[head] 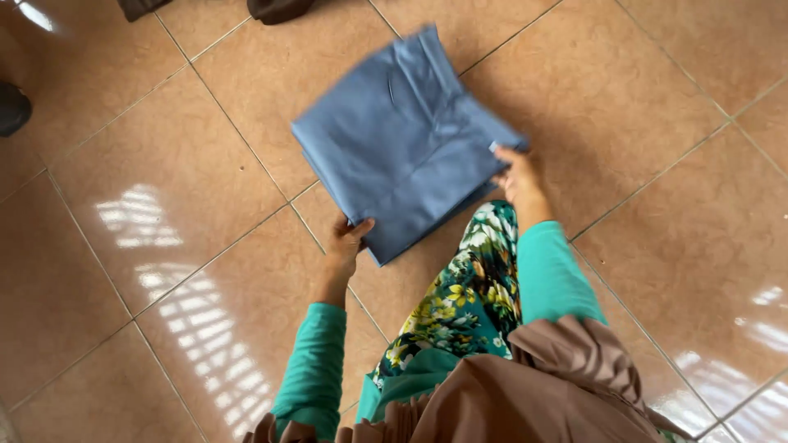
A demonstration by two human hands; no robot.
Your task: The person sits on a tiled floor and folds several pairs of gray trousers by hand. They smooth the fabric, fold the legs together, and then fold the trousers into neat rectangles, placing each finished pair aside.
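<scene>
A folded blue cloth [402, 139] is held flat above the tiled floor, roughly square and turned like a diamond. My left hand [348, 240] grips its near left corner, thumb on top. My right hand [519, 179] pinches the right corner. Both arms wear teal sleeves. Below the cloth, my knee in green floral fabric [468, 295] pokes forward, and brown pleated fabric [525, 385] covers the bottom of the view.
Glossy tan floor tiles [164, 205] with dark grout lines fill the view, with window glare at the lower left and lower right. Dark objects [275, 8] sit at the top edge, and another dark shape [12, 107] lies at the far left.
</scene>
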